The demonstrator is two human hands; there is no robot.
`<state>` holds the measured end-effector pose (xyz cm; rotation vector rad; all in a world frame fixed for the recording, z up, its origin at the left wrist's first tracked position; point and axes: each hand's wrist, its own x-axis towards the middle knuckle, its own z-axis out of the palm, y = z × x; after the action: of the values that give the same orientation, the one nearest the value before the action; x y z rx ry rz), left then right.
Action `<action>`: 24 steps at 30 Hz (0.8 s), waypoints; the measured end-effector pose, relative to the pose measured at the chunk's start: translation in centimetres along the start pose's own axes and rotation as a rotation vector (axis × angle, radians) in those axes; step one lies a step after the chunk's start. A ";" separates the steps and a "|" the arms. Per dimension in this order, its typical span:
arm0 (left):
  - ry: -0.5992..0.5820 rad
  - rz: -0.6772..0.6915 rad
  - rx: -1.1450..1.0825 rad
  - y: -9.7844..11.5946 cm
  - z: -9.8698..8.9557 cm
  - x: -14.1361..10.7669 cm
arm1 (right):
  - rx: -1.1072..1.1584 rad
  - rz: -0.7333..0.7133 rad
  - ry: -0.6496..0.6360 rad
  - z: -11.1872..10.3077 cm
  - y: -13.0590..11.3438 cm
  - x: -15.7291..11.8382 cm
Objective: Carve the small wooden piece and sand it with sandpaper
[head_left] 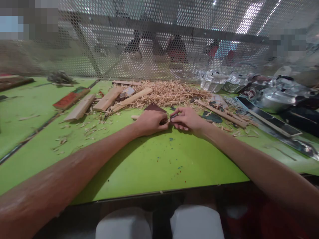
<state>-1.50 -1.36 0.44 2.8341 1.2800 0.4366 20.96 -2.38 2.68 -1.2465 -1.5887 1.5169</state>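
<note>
My left hand (151, 122) rests low over the green table, its fingers curled round a thin wooden stick (135, 117). One pale end of the stick pokes out on the left, and a bit of wood shows by the thumb. Close against it, my right hand (188, 119) pinches a small dark piece (173, 116) between thumb and forefinger, at the tip of the wood. What that dark piece is cannot be made out. Just behind my left hand lies a dark brown sheet (155, 107) with a pointed corner, partly hidden.
Wood shavings (174, 93) are heaped against the perforated metal screen (159, 49). Wooden blocks (80, 108) and a red-orange block (71, 98) lie to the left. A wooden strip (221, 114), a dark scrap (211, 116) and foil-like silvery bundles (271, 99) are on the right.
</note>
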 end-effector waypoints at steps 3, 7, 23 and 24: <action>-0.001 0.002 0.003 -0.1 0.0 0.0 | 0.024 -0.021 -0.035 0.0 0.3 0.1; 0.005 0.005 -0.008 -0.1 0.0 0.0 | 0.022 -0.045 -0.016 -0.2 0.7 0.6; 0.000 0.012 -0.020 0.0 -0.1 0.0 | -0.013 -0.051 -0.020 0.0 0.5 0.2; -0.001 0.011 -0.019 0.0 -0.1 0.0 | -0.014 -0.052 -0.030 0.0 0.5 0.2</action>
<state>-1.51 -1.34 0.55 2.8268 1.2542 0.4445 21.01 -2.22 2.14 -1.1859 -1.6408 1.5008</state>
